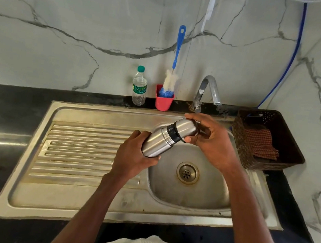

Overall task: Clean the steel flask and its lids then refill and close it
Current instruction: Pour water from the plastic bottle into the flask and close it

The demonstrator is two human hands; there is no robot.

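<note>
Left hand (135, 155): wrapped round the base of the steel flask (159, 142), steadying it.
Steel flask: held tilted above the sink basin (193, 190), mouth end up and to the right, black collar showing at the neck.
Right hand (206, 140): fingers curled over the steel cap (185, 128) at the flask's top end, thumb beneath.
Step in hand: by the look of it, unscrewing the outer cap; cleaning not yet begun, tap dry.
Next move: likely a counter-twist between both hands, base kept firm, then the cap set down and the inner lid taken off.
Drainboard (80, 151): ribbed, left of the basin, a fair place for the lids.
Basket (267, 137): on the table right of the sink, checked cloth (260, 143) inside.
Tap (208, 91): behind the basin, spout over it.
Bottle brush (171, 77): upright in a red cup (163, 102) against the wall.
Water bottle (139, 87): just left of the cup, probably for the refill.
</note>
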